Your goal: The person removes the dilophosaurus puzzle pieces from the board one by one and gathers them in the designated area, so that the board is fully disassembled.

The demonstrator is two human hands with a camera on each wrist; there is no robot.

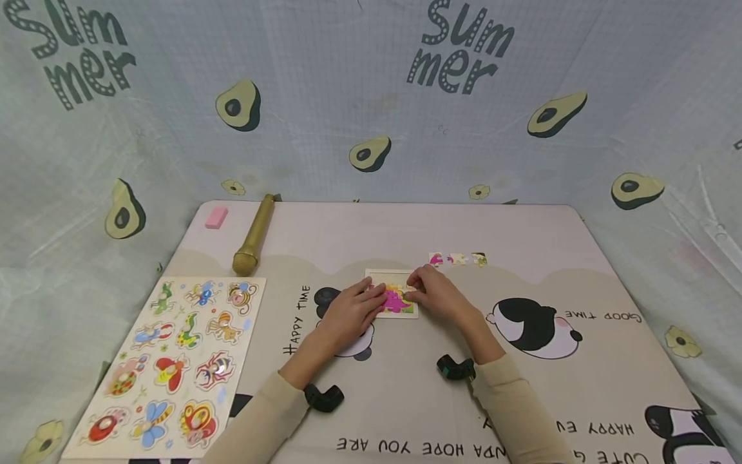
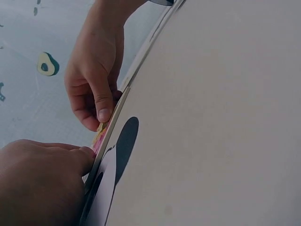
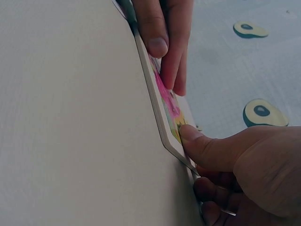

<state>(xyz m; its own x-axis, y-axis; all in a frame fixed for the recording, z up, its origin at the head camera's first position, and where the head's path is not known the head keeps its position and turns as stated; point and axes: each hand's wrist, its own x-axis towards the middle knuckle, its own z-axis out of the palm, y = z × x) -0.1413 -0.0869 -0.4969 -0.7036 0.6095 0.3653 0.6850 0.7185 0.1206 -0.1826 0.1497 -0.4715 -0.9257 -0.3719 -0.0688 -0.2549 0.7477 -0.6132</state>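
A small jigsaw puzzle [image 1: 397, 301] with a pink figure lies in a pale frame [image 1: 400, 316] near the middle of the table. My left hand [image 1: 353, 314] rests on its left side, fingers nearly straight and fingertips touching the picture. At the right side, my right hand [image 1: 443, 296] has its fingers curled, with thumb and forefinger pinching a yellow-green puzzle piece [image 3: 180, 126] at the puzzle's edge. The fingers partly hide that piece. Beyond the frame lie several loose puzzle pieces [image 1: 458, 259] in a row.
On the left lies a large board of insect pictures [image 1: 188, 336]. Behind it are a gold microphone [image 1: 255, 238] and a pink block [image 1: 216, 218]. The tablecloth [image 1: 406, 380] has printed pandas and words. An avocado-patterned curtain [image 1: 313, 84] surrounds the back and sides.
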